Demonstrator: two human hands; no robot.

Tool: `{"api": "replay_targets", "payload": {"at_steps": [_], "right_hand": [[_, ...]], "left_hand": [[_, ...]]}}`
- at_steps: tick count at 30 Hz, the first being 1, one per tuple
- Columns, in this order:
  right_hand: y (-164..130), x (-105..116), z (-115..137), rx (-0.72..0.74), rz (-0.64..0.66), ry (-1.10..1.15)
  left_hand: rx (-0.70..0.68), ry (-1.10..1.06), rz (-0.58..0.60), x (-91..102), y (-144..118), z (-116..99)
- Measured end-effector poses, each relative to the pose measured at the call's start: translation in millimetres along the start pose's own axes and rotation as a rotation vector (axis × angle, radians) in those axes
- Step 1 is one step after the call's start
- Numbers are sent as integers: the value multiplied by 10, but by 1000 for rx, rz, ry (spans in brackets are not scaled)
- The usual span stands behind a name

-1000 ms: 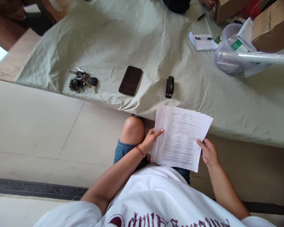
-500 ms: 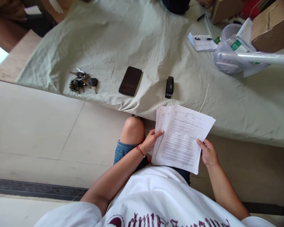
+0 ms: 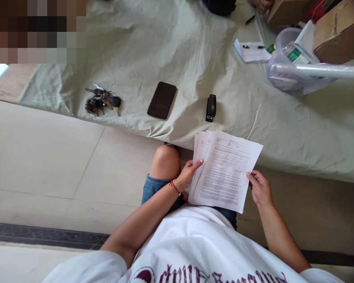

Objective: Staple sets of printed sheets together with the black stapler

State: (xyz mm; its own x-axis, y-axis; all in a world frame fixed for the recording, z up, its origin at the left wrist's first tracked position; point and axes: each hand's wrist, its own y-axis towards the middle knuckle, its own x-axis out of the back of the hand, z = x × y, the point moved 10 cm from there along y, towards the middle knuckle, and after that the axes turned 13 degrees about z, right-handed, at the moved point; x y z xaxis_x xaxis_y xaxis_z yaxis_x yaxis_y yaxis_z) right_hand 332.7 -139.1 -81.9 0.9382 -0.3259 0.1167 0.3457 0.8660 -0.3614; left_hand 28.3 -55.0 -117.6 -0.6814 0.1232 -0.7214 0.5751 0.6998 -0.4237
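A fanned stack of printed paper sheets (image 3: 227,173) lies above my lap, its top edge near the table's front edge. My left hand (image 3: 190,173) grips the left side of the stack, thumb on top and fingers underneath. At the right edge, my right hand (image 3: 259,188) pinches the paper between thumb and fingers. Just beyond the sheets, a black stapler (image 3: 211,108) rests on the cloth. To its left lies a dark smartphone (image 3: 162,100), and farther left a bunch of keys (image 3: 103,100).
A pale green cloth (image 3: 129,51) covers the table. At the right stand a translucent plastic bucket (image 3: 279,70) with items inside and a cardboard box (image 3: 342,31). A small pad of paper (image 3: 255,55) lies beside the bucket. Another person's hand (image 3: 264,5) shows at the top.
The top sheets have shifted slightly left, lining up closer with the stack. My right hand's fingers have moved a little at the paper's edge. My left hand keeps its hold.
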Motion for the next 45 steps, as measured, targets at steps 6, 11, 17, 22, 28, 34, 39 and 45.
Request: {"api": "replay_targets", "payload": {"at_steps": [6,11,17,22,28,34,39,45], "right_hand": [[-12,-42,44,11,13,-16],[-16,-54,68,6,19,-31],[-19,35,49,17,-54,-24],[-43,169,41,14,-110,-2],[-70,312,122,56,-166,13],[-29,133,-19,-17,-90,52],[-23,-71,-132,-83,-12,65],[56,-287,57,-4,90,46]], "left_hand": [[2,24,-16,-2,-21,-22],[-12,24,2,-3,3,-8],[-23,33,-63,99,25,33],[-15,37,-75,105,21,30],[-6,52,-104,126,16,18],[-7,28,-47,40,7,0],[-6,51,39,-76,5,-26],[38,104,87,-117,18,17]]}}
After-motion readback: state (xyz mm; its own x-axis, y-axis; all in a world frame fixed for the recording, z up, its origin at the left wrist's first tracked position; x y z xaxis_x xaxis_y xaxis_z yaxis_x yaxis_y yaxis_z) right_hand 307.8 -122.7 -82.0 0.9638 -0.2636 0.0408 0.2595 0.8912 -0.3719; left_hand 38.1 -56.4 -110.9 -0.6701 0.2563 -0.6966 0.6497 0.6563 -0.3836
